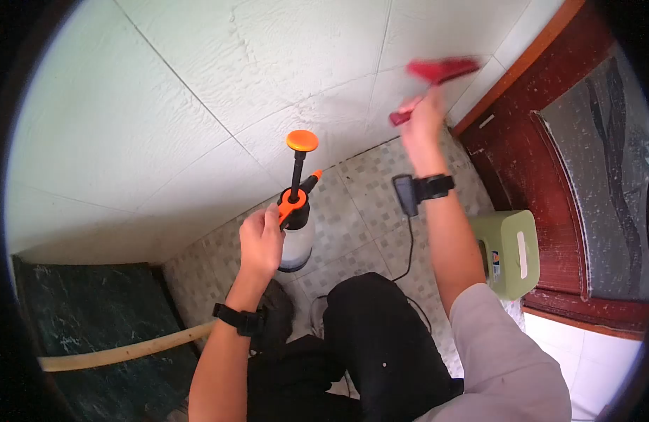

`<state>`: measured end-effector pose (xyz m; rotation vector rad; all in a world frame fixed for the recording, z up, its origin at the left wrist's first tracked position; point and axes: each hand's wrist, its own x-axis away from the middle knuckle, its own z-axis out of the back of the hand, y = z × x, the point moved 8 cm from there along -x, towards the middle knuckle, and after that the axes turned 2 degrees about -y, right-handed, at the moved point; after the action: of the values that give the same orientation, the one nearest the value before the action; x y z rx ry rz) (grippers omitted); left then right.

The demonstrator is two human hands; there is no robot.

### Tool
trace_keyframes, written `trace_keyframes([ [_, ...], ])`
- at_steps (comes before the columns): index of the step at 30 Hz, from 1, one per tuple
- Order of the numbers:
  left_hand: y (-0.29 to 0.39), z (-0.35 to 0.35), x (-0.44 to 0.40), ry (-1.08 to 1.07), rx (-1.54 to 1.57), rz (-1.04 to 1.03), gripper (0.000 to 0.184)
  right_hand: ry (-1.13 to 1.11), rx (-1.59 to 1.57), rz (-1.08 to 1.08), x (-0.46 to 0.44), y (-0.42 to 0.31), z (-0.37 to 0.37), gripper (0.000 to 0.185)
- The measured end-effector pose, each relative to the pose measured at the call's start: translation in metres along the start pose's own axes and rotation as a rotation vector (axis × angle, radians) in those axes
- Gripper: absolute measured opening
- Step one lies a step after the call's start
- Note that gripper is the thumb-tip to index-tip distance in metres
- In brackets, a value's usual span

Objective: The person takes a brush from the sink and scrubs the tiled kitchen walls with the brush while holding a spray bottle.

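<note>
My left hand is closed around the orange-and-black handle of a pump spray bottle. The bottle is upright, its round orange plunger knob raised on a black rod and its orange-tipped nozzle pointing toward the wall. My right hand, smeared by motion, is wrapped round the handle of a red squeegee-like tool with a wide head. That head is at the white tiled wall; blur hides whether it touches and its exact kind.
A green plastic bin or stool stands at right beside a dark red door with a glass panel. At left are a dark green marbled slab and a curved pale pole. A black cable hangs near my right forearm.
</note>
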<state>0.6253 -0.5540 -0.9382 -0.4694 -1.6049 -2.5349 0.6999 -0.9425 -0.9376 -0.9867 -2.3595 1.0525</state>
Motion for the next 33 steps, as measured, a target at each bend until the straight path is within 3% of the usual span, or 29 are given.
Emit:
trace_keyframes([
  [2, -0.01, 0.002, -0.005, 0.002, -0.023, -0.023, 0.045, -0.184, 0.109, 0.226, 0.003, -0.068, -0.047, 0.022],
  [3, -0.01, 0.002, -0.007, -0.005, -0.047, -0.049, 0.046, -0.305, 0.172, 0.319, 0.003, -0.083, -0.063, 0.03],
  [4, -0.012, 0.003, -0.007, -0.007, -0.046, -0.047, 0.046, -0.304, 0.175, 0.318, 0.003, -0.078, -0.067, 0.03],
  [6, -0.008, 0.005, -0.007, 0.014, -0.108, -0.045, 0.046, -0.236, 0.453, 0.427, 0.004, -0.06, -0.067, 0.049],
  [8, -0.015, 0.004, -0.011, 0.026, -0.141, -0.051, 0.046, -0.106, 0.475, 0.275, -0.001, -0.011, -0.019, 0.061],
  [12, -0.015, 0.006, -0.013, 0.101, -0.231, -0.13, 0.046, 0.188, 0.299, -0.148, -0.014, 0.12, 0.129, 0.058],
  [14, -0.008, 0.007, -0.01, 0.091, -0.199, -0.107, 0.046, 0.121, 0.252, -0.393, -0.041, 0.17, 0.189, 0.02],
  [15, -0.01, 0.004, -0.009, 0.066, -0.159, -0.082, 0.047, 0.122, 0.256, -0.393, -0.037, 0.16, 0.187, 0.02],
  [17, -0.013, 0.005, -0.008, 0.078, -0.144, -0.071, 0.047, 0.116, 0.395, -0.347, -0.034, 0.125, 0.186, 0.011],
  [19, -0.021, 0.002, -0.011, 0.074, -0.115, -0.066, 0.047, 0.07, 0.394, -0.093, -0.066, 0.069, 0.164, 0.02],
  [20, -0.024, 0.002, -0.013, 0.05, -0.103, -0.051, 0.047, 0.071, 0.551, 0.016, -0.078, 0.029, 0.139, 0.02],
  [23, -0.024, 0.005, -0.02, -0.002, -0.1, -0.037, 0.046, -0.063, 0.648, 0.358, -0.121, -0.068, 0.077, 0.047],
  [26, -0.023, 0.004, -0.025, -0.068, -0.148, 0.008, 0.045, -0.074, 0.737, 0.412, -0.132, -0.085, 0.071, 0.059],
  [29, -0.039, -0.001, -0.033, -0.092, -0.129, 0.009, 0.045, 0.023, 1.033, 0.565, -0.173, -0.028, 0.163, 0.059],
  [31, -0.036, -0.004, -0.026, -0.124, -0.095, 0.053, 0.045, -0.002, 1.073, 0.36, -0.174, 0.033, 0.204, 0.06],
  [33, -0.04, -0.005, -0.023, -0.119, -0.029, 0.136, 0.043, 0.163, 0.707, 0.024, -0.126, 0.074, 0.193, 0.047],
])
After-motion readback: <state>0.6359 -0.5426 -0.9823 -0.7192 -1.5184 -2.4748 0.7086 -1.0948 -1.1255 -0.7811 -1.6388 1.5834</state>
